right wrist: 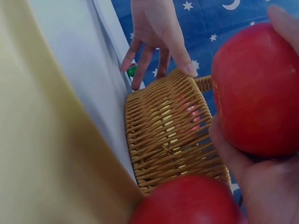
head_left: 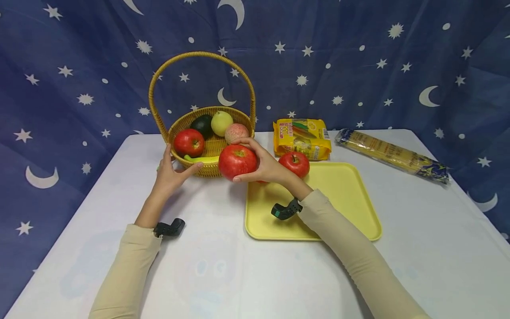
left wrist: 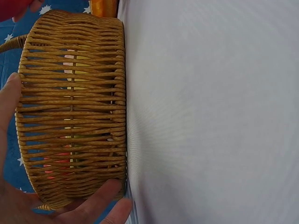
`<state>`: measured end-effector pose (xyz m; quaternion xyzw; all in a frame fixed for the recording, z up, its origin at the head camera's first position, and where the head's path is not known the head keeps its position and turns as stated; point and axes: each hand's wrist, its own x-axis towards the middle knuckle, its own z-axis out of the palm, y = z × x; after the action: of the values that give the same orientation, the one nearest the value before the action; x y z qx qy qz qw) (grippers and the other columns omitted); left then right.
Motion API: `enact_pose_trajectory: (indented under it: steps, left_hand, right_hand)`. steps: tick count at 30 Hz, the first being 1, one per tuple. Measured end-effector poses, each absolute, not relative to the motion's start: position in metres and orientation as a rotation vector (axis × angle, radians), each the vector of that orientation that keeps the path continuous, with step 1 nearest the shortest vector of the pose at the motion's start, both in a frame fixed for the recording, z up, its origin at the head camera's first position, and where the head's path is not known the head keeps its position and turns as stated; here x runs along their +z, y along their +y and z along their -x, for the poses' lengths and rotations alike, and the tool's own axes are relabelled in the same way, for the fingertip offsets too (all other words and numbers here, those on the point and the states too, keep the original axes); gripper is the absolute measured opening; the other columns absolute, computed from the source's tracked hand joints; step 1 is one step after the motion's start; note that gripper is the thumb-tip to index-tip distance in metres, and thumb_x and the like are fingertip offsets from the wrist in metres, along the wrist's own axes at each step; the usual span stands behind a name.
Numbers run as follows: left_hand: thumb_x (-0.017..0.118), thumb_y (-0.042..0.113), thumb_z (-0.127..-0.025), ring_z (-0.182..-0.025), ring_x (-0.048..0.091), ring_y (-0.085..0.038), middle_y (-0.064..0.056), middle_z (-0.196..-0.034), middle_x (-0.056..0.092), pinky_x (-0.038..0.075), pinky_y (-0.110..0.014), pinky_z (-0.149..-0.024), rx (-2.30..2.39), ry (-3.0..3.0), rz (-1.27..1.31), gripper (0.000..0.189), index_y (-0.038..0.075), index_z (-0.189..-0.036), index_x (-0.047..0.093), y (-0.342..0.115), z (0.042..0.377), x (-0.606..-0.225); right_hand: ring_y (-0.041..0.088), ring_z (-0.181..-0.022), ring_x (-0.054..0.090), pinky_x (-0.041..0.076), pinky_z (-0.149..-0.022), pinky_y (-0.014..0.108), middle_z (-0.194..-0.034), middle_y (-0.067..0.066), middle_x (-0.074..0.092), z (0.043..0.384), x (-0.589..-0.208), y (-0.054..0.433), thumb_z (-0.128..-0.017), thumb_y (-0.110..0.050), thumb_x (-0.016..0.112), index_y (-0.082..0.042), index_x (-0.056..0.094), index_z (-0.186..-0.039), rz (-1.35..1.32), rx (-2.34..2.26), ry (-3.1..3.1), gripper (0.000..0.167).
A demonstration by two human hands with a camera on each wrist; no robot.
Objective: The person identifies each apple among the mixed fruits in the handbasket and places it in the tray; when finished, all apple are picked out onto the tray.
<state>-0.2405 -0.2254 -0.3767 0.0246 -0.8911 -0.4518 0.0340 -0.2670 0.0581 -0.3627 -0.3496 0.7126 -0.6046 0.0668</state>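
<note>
White table (head_left: 223, 279) runs wide up front; left grip (head_left: 170, 178) spread at basket rim (left wrist: 24, 114), right grip (head_left: 268, 165) pinching apple (head_left: 237, 163).

The basket (head_left: 208, 171), with fruit (head_left: 222, 123) in it, is ahead and right of my left fingers (head_left: 170, 175). My right fingers (head_left: 266, 165) hold an apple (head_left: 237, 162) before the basket. Right of those fingers is another apple (head_left: 295, 164), at the tray's (head_left: 342, 199) far edge. Behind and right of them lie a bag (head_left: 304, 139), then a packet (head_left: 392, 154).

Behind the surface (head_left: 279, 283), a blue cloth (head_left: 350, 75) is hung, printed with white stars, moons and dots. The white surface is faintly patterned.
</note>
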Motion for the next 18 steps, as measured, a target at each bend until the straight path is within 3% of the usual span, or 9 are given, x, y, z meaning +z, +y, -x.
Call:
enact_pose_trajectory:
  steps: [6, 13, 18]
  left_hand:
    - [0.069, 0.053, -0.084, -0.143, 0.022, -0.044, -0.028, -0.157, 0.013, 0.037, -0.058, -0.107, -1.372, -2.756, -0.086, 0.116, 0.012, -0.156, -0.012, -0.225, 0.241, -0.376]
    - [0.069, 0.054, -0.084, -0.143, 0.023, -0.043, -0.027, -0.157, 0.014, 0.037, -0.057, -0.108, -1.388, -2.751, -0.095, 0.116, 0.014, -0.156, -0.012, -0.226, 0.24, -0.377]
    - [0.07, 0.053, -0.084, -0.143, 0.021, -0.043, -0.026, -0.158, 0.013, 0.037, -0.058, -0.107, -1.39, -2.744, -0.076, 0.116, 0.013, -0.156, -0.012, -0.225, 0.24, -0.377]
  right_hand:
    - [0.028, -0.122, 0.05, 0.048, -0.1, 0.045, -0.136, 0.008, 0.051, 0.266, -0.363, 0.065, -0.068, -0.027, 0.091, -0.017, 0.041, -0.139, 1.038, -1.822, 2.108, 0.087]
    - [0.027, -0.124, 0.048, 0.048, -0.1, 0.045, -0.141, 0.006, 0.046, 0.262, -0.36, 0.07, -0.071, -0.011, 0.087, -0.013, 0.04, -0.145, 1.047, -1.748, 2.141, 0.087]
    - [0.026, -0.124, 0.049, 0.049, -0.098, 0.044, -0.14, 0.004, 0.047, 0.258, -0.361, 0.074, -0.072, -0.011, 0.086, -0.02, 0.042, -0.145, 1.025, -1.679, 2.163, 0.085]
